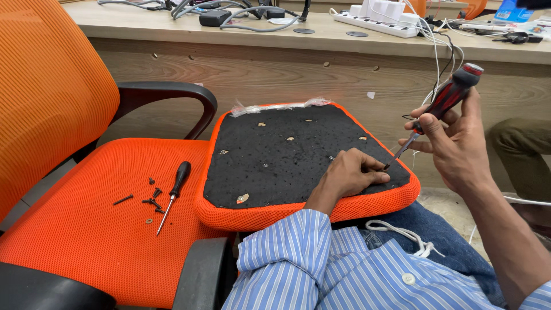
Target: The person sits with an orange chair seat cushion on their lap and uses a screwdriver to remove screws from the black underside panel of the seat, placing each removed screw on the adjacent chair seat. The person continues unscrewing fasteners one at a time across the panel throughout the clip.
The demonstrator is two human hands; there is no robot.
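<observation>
Seat pad upturned on lap, beside chair | right hand clenched round red-black screwdriver, tip at pad's right edge | left hand pinches there, likely steadying a screw | next: seat tip squarely, turn.

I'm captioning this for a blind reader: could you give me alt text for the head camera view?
A person's right hand holds a red-and-black screwdriver to the black underside of an orange seat cushion on their lap, the left hand resting by its tip. Beside them, an orange chair holds a second screwdriver and loose screws.
</observation>
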